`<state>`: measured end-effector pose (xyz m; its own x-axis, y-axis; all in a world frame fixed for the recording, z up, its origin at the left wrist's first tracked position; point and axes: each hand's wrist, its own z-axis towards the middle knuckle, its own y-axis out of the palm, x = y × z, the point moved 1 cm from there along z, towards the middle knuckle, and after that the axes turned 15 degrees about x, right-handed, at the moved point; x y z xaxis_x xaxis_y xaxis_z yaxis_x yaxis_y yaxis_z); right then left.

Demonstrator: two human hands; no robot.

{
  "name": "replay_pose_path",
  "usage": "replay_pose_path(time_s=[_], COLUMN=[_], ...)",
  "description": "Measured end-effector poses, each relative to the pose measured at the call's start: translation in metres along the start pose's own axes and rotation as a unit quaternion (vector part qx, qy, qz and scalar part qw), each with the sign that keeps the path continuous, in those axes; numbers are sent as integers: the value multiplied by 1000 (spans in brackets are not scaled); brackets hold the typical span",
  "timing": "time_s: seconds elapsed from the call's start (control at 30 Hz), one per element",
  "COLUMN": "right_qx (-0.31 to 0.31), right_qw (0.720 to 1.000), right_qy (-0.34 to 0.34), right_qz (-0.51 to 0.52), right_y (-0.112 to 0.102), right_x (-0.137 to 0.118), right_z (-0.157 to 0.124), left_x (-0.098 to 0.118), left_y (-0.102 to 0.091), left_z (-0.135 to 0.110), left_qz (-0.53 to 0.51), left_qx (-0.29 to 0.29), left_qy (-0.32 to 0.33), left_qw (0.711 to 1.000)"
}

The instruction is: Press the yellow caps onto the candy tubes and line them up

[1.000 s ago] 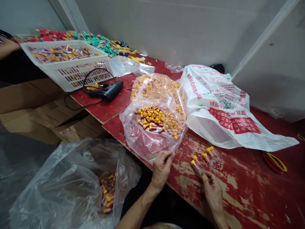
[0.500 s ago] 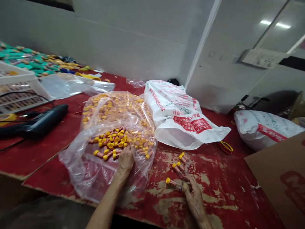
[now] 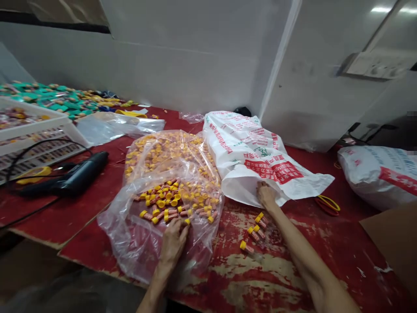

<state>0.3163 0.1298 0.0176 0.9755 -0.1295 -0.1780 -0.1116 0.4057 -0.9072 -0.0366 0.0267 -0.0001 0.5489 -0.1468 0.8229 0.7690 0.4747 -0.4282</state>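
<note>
My left hand (image 3: pixel 174 241) lies over the front of the clear plastic bag (image 3: pixel 127 248), its fingers curled at a small yellow-capped tube (image 3: pixel 186 221). Many more pink-patterned tubes with yellow caps (image 3: pixel 167 195) spill from the bag's mouth and fill it behind. My right hand (image 3: pixel 265 194) reaches into the mouth of the white printed sack (image 3: pixel 237 184); its fingertips are partly hidden, and whether it holds anything is unclear. On the worn red table, below my right forearm, lie several tubes in clear wrapping (image 3: pixel 254 234).
A black heat-gun-like tool (image 3: pixel 78 174) with a cord lies left, beside a white basket (image 3: pixel 61 130). Green pieces (image 3: pixel 48 100) are heaped behind. At right are rubber bands (image 3: pixel 327 203), another filled sack (image 3: pixel 374 174) and a cardboard box (image 3: pixel 391 243).
My right hand has left the wrapped tubes on the table and moved up into the white sack's mouth. My left hand has drawn back slightly from the tube pile. The view has shifted left.
</note>
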Motion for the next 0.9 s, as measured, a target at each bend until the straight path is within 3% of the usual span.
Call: replay_pose_path(time_s=[0.13,0.27,0.3,0.37,0.4,0.47,0.5,0.57,0.6,0.77,0.9], right_qx=[-32,-11,13,51,51,-38,-72,-118,-124,-124,-147], right_qw=[999,999,999,985,952,839,791,735,725,744,735], right_qy=[-15,-36,-30,22,72,161,191,225,232,217,226], right_qz=[-26,-22,8,163,292,519,576,629,637,620,622], right_y=[7,-12,-21,-43,-53,-70,-77,-87,-90,-101,-108], right_x=[-3,-9,-12,-21,-26,-41,-48,-61,-66,-69,-63], right_z=[10,-9,-20,-51,-70,-111,-131,-165,-178,-207,-213], left_x=[3,2,4,13,20,36,46,63,70,91,96], left_y=[0,-11,-15,-23,-25,-26,-24,-20,-17,-6,-3], left_z=[-7,-20,-25,-38,-46,-64,-73,-91,-98,-122,-129], left_qz=[-15,-31,-46,-133,-197,-325,-370,-405,-412,-412,-400], left_qx=[57,117,128,138,133,101,79,33,12,-58,-53], left_qy=[-35,-88,-108,-177,-219,-297,-324,-349,-355,-358,-349], left_qw=[998,989,985,965,946,892,867,844,839,836,846])
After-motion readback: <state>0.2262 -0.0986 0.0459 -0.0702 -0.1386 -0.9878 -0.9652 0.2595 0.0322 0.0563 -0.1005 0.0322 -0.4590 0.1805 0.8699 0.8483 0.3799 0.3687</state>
